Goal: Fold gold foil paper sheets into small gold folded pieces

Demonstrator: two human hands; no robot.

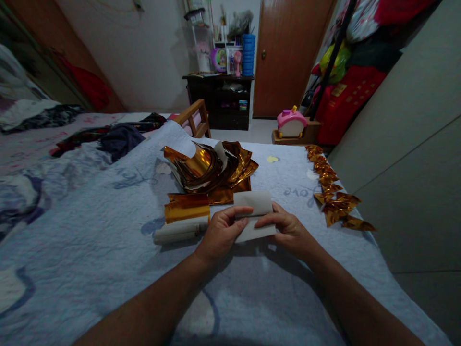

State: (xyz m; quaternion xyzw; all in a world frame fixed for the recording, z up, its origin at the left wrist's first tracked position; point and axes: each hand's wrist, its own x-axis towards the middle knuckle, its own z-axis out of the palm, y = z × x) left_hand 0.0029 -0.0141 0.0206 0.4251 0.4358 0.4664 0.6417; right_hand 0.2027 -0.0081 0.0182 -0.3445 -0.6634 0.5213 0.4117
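A white-backed sheet of paper (pixel 253 203) is held up between both hands, with a crease or fold running across its middle. My left hand (pixel 226 229) grips its left side, the thumb lying on the lower part. My right hand (pixel 286 226) pinches the right side, fingers across the front. Left of my left hand lies a gold foil sheet (pixel 187 210) with a pale rolled paper (pixel 178 233) along its near edge. Just beyond is a loose, curled stack of gold foil sheets (pixel 212 166).
Folded gold foil pieces (pixel 326 178) line the right edge of the bed (pixel 118 216), beside a pale cabinet (pixel 406 168). Dark clothes (pixel 120 139) lie at the left. Past the bed's far edge stand a wooden chair (pixel 194 117) and a pink toy case (pixel 291 123).
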